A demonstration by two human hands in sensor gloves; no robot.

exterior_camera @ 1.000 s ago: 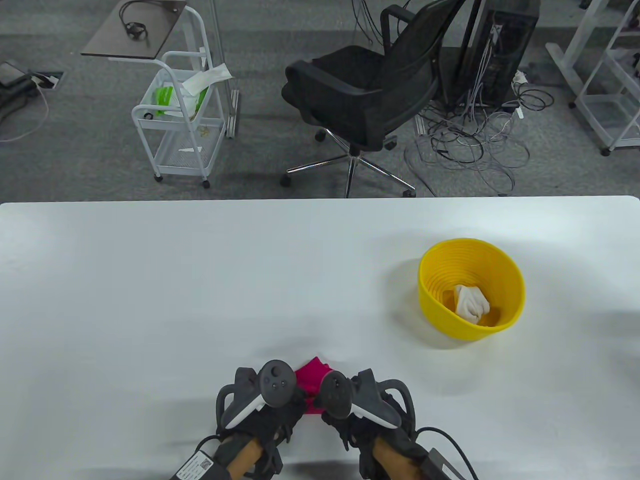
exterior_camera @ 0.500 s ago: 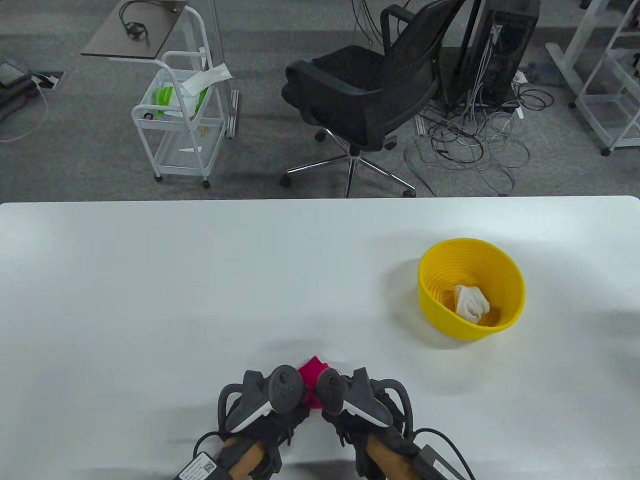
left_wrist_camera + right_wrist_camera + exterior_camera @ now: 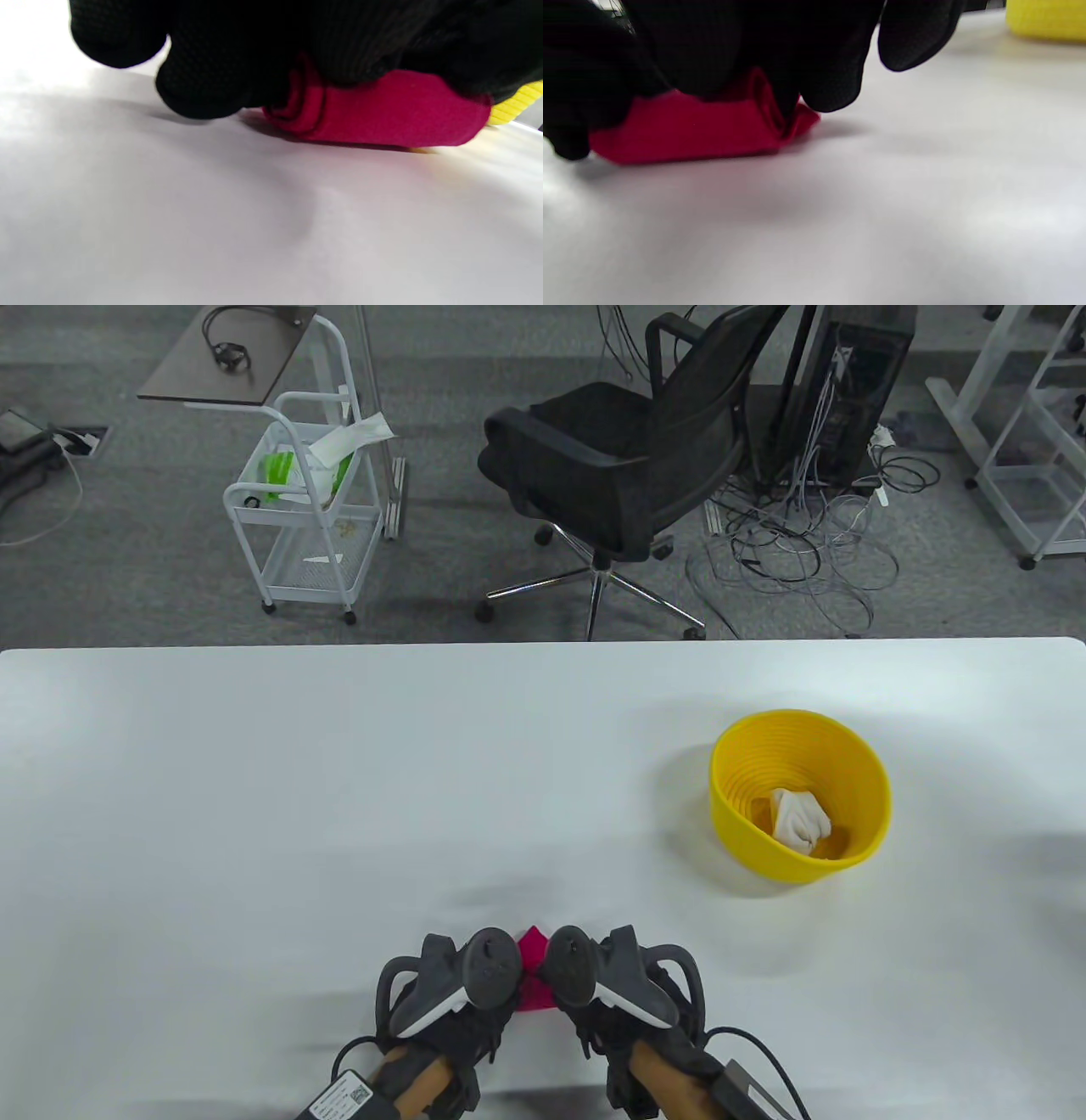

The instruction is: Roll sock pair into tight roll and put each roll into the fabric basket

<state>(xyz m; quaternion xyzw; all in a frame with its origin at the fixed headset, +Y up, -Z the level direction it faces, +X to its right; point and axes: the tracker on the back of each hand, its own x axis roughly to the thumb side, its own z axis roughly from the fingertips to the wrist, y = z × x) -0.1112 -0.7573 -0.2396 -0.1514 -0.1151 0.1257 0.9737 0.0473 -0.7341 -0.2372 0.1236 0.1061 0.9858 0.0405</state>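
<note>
Pink sock roll [image 3: 534, 976] bears no readable writing.

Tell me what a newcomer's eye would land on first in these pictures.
The bright pink sock roll near the front edge of the white table, pressed under the gloved left hand and right hand. Next comes the yellow basket on the table's right side, with a white sock roll already inside. Behind the table stands a black office chair beside a tangle of cables on the floor.
</note>
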